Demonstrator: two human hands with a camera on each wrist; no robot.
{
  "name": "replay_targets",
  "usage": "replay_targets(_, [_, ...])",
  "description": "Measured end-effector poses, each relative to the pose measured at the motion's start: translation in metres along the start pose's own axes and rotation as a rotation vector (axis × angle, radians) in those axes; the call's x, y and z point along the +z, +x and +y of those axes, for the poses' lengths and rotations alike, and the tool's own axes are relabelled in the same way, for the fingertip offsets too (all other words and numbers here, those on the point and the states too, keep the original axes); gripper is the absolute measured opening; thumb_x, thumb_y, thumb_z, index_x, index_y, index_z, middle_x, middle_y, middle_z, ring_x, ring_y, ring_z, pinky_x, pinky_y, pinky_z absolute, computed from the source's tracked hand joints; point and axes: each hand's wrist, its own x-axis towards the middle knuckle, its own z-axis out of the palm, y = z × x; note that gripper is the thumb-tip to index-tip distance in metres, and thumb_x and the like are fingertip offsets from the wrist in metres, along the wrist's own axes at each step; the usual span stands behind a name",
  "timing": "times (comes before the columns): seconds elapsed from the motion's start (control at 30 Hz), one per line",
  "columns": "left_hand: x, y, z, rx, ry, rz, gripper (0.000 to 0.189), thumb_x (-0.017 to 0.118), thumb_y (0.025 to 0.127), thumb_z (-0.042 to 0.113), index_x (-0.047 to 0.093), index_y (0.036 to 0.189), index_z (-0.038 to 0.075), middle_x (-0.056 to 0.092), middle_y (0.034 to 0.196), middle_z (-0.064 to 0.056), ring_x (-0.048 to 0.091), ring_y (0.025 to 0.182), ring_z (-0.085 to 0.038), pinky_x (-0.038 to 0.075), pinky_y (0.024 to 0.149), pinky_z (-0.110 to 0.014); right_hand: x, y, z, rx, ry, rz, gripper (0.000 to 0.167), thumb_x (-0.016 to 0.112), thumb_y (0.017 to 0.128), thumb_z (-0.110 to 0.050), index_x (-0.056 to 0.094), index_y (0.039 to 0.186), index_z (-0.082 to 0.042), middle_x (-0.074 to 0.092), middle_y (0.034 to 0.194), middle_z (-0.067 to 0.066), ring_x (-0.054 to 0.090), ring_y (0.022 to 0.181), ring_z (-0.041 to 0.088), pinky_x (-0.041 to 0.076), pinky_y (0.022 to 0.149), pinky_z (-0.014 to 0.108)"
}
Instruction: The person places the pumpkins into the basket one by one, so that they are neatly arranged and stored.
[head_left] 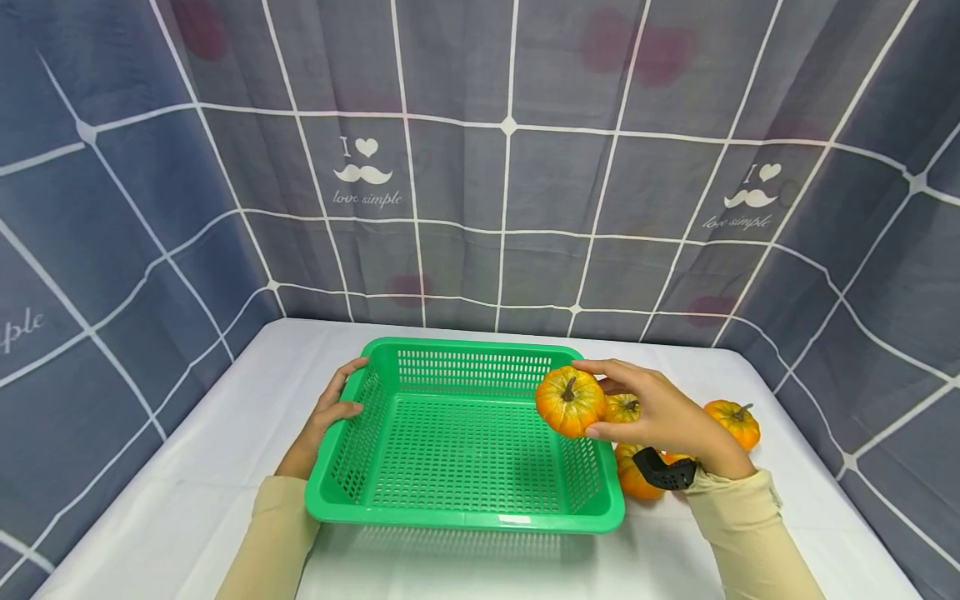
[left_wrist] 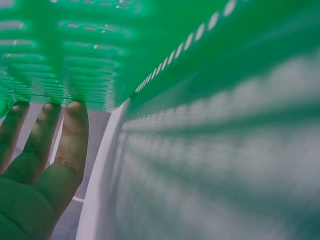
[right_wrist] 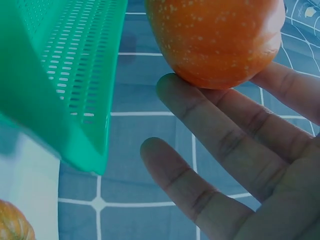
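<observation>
1. Right grip (head_left: 656,412) in the head view is holding a pumpkin (head_left: 567,402), opened to its width, by the green basket's (head_left: 465,521) right rim; left grip (head_left: 322,423) is clasping the left rim.
2. Left wrist view: fingers are pressing, nearly straight, against the slotted wall; even pressure should be steadying it.
3. Right wrist view: fingertips are supporting the pumpkin while one finger is extending free; tucking it in would probably be firmer.
</observation>
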Motion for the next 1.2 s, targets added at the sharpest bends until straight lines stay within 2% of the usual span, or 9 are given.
replay_targets(0.2, [0.003, 0.000, 0.001, -0.038, -0.050, 0.000, 0.071, 0.039, 0.094, -0.007, 0.050, 0.152, 0.031, 0.059, 0.144, 0.007, 0.062, 0.125, -0.009, 0.055, 0.098, -0.022, -0.001, 0.009, -0.002, 0.022, 0.008, -0.027, 0.072, 0.092, 0.088, -0.019, 0.061, 0.151, -0.008, 0.068, 0.142, 0.012, 0.073, 0.114, 0.025, 0.063, 0.086, 0.035])
replay_targets(0.33, [0.003, 0.000, 0.002, -0.061, -0.056, 0.016, 0.070, 0.040, 0.093, -0.006, 0.051, 0.150, 0.033, 0.059, 0.144, 0.007, 0.062, 0.125, -0.009, 0.055, 0.098, -0.023, -0.001, 0.015, -0.006, 0.046, 0.009, -0.065, 0.072, 0.091, 0.089, -0.023, 0.060, 0.152, -0.008, 0.065, 0.145, 0.013, 0.070, 0.118, 0.033, 0.062, 0.092, 0.049])
replay_targets(0.4, [0.003, 0.000, 0.001, -0.060, -0.050, 0.020, 0.070, 0.040, 0.093, -0.007, 0.052, 0.150, 0.033, 0.060, 0.144, 0.007, 0.062, 0.124, -0.009, 0.055, 0.097, -0.022, 0.000, 0.019, -0.007, 0.038, -0.012, -0.081, 0.072, 0.091, 0.089, -0.024, 0.060, 0.152, -0.007, 0.064, 0.148, 0.014, 0.070, 0.119, 0.034, 0.058, 0.099, 0.057])
replay_targets(0.47, [0.003, 0.000, 0.001, -0.054, -0.044, 0.018, 0.071, 0.041, 0.093, -0.007, 0.052, 0.151, 0.033, 0.060, 0.144, 0.008, 0.062, 0.124, -0.009, 0.055, 0.097, -0.022, 0.001, 0.022, -0.006, 0.040, -0.014, -0.102, 0.072, 0.091, 0.090, -0.024, 0.059, 0.152, -0.006, 0.063, 0.149, 0.014, 0.069, 0.120, 0.035, 0.057, 0.099, 0.059])
replay_targets(0.67, [0.001, 0.000, 0.000, -0.027, 0.007, 0.013, 0.072, 0.042, 0.091, -0.005, 0.052, 0.152, 0.033, 0.058, 0.146, 0.010, 0.061, 0.125, -0.007, 0.053, 0.098, -0.020, 0.004, 0.033, -0.002, 0.070, 0.009, -0.159, 0.073, 0.091, 0.090, -0.027, 0.060, 0.153, -0.008, 0.063, 0.149, 0.014, 0.068, 0.120, 0.036, 0.061, 0.086, 0.051])
replay_targets(0.9, [0.000, 0.001, -0.001, -0.009, 0.001, 0.004, 0.072, 0.043, 0.091, -0.006, 0.051, 0.152, 0.032, 0.059, 0.146, 0.009, 0.062, 0.125, -0.007, 0.052, 0.099, -0.020, 0.009, 0.047, 0.001, 0.057, 0.046, -0.197, 0.074, 0.091, 0.088, -0.026, 0.060, 0.152, -0.006, 0.066, 0.145, 0.011, 0.071, 0.113, 0.028, 0.056, 0.101, 0.061])
replay_targets(1.07, [0.001, 0.001, 0.000, -0.039, -0.049, 0.010, 0.071, 0.042, 0.092, -0.006, 0.052, 0.151, 0.032, 0.060, 0.144, 0.007, 0.063, 0.124, -0.009, 0.055, 0.097, -0.022, 0.017, 0.058, 0.002, 0.027, 0.049, -0.224, 0.072, 0.090, 0.089, -0.025, 0.060, 0.151, -0.003, 0.068, 0.142, 0.012, 0.072, 0.111, 0.028, 0.057, 0.101, 0.058])
replay_targets(1.2, [0.001, 0.000, 0.000, -0.049, -0.040, 0.024, 0.071, 0.041, 0.092, -0.006, 0.052, 0.152, 0.032, 0.060, 0.144, 0.007, 0.063, 0.124, -0.009, 0.055, 0.096, -0.022, 0.022, 0.066, 0.002, -0.004, 0.062, -0.247, 0.072, 0.090, 0.090, -0.024, 0.059, 0.150, -0.001, 0.070, 0.139, 0.012, 0.074, 0.113, 0.029, 0.058, 0.102, 0.056])
